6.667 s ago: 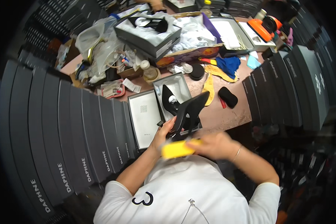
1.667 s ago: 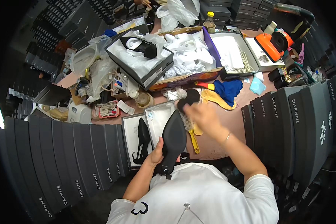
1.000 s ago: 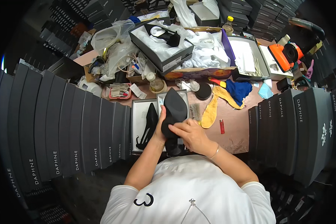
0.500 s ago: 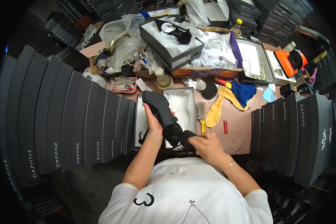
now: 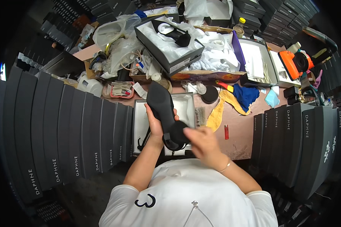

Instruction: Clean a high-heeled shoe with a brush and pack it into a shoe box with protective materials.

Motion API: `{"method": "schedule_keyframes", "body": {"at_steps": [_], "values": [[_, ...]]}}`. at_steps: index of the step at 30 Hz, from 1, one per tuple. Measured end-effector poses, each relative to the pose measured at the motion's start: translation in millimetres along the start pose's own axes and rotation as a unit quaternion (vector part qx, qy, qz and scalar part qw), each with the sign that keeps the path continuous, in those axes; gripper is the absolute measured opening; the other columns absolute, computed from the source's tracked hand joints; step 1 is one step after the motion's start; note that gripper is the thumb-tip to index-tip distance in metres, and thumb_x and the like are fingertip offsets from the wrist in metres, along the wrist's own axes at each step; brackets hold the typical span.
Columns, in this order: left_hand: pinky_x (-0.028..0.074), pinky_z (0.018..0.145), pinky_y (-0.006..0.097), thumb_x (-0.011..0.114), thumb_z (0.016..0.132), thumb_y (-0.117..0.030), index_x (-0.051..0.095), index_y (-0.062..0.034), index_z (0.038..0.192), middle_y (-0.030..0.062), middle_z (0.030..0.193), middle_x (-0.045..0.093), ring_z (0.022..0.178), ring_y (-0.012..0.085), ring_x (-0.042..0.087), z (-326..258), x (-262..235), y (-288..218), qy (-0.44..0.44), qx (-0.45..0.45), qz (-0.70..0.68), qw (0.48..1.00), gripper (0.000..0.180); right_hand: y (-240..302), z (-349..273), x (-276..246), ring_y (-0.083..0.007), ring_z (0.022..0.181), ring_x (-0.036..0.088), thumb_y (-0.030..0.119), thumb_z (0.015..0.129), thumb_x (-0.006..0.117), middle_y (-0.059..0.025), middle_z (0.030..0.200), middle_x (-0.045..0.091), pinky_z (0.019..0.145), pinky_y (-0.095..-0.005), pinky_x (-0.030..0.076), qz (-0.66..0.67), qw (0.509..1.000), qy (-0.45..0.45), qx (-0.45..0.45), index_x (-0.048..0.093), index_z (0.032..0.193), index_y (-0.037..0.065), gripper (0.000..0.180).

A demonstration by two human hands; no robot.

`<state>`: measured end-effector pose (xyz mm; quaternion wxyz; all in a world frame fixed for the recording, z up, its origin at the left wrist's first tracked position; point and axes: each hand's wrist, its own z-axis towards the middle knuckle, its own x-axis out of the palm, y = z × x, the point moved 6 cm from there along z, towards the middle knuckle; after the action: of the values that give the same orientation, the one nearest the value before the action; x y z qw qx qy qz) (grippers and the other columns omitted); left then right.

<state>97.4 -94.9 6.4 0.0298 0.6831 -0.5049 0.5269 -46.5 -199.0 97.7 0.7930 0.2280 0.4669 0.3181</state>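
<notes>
Clamping shoe point(image 5: 160, 101) in left grip point(image 5: 155, 124), black pad point(image 5: 178, 131) in right grip point(image 5: 205, 145), pad farther over shoe than earlier.

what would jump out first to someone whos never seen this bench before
Probably the black shoe in the middle, sole showing, held by the left hand while the blurred right hand holds a dark pad at its near end. Next, likely the bright orange object toward the far right of the table, and the rows of dark boxes flanking both sides.
</notes>
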Motion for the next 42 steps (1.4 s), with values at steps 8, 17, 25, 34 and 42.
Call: {"method": "schedule_keyframes", "body": {"at_steps": [8,17,25,34,42], "values": [[0.047,0.06,0.026,0.046,0.088,-0.069,0.036,-0.0139,0.145,0.0028,0.08,0.049,0.062,0.0112,0.047,7,-8,-15,0.059,0.041,-0.143,0.987,0.08,-112,-67,-20,-0.0406,0.107,0.053,0.012,0.081,0.068,-0.0208,0.132,0.051,0.097,-0.045,0.04,-0.108,0.963,0.118,0.216,0.046,0.137,0.007,0.06],[0.051,0.079,0.038,0.057,0.09,-0.048,0.029,-0.0133,0.149,0.0093,0.097,0.06,0.086,0.0228,0.059,-10,40,-22,0.303,0.052,-0.188,0.933,0.074,-24,-30,62,-0.0113,0.091,0.054,0.02,0.089,0.068,-0.0077,0.108,0.062,0.092,-0.0316,0.046,0.592,0.711,0.055,0.376,0.052,0.125,-0.001,0.045],[0.039,0.104,0.046,0.032,0.096,-0.059,0.045,-0.0067,0.136,0.0168,0.13,0.054,0.118,0.0325,0.054,-75,7,-28,0.13,0.08,-0.074,0.985,0.067,6,-17,8,-0.0323,0.099,0.06,0.006,0.073,0.078,-0.0157,0.109,0.06,0.085,-0.039,0.05,0.066,0.997,-0.009,0.027,0.064,0.1,0.0,0.031],[0.046,0.073,0.043,0.021,0.088,-0.074,0.056,-0.0013,0.114,0.0124,0.086,0.06,0.073,0.0268,0.056,-78,12,-30,0.033,0.187,-0.024,0.982,0.085,-2,-84,14,-0.0355,0.118,0.053,0.01,0.068,0.085,-0.0221,0.14,0.037,0.086,-0.0368,0.054,0.114,0.991,0.031,0.065,0.048,0.131,0.005,0.073],[0.053,0.068,0.039,0.02,0.089,-0.075,0.055,-0.002,0.116,0.0149,0.086,0.063,0.073,0.0271,0.063,-62,26,-27,-0.01,0.165,0.115,0.98,0.086,-30,-81,24,-0.0325,0.119,0.053,0.012,0.075,0.079,-0.0184,0.132,0.05,0.1,-0.0372,0.044,0.196,0.963,0.06,0.175,0.053,0.128,0.001,0.06]]}}
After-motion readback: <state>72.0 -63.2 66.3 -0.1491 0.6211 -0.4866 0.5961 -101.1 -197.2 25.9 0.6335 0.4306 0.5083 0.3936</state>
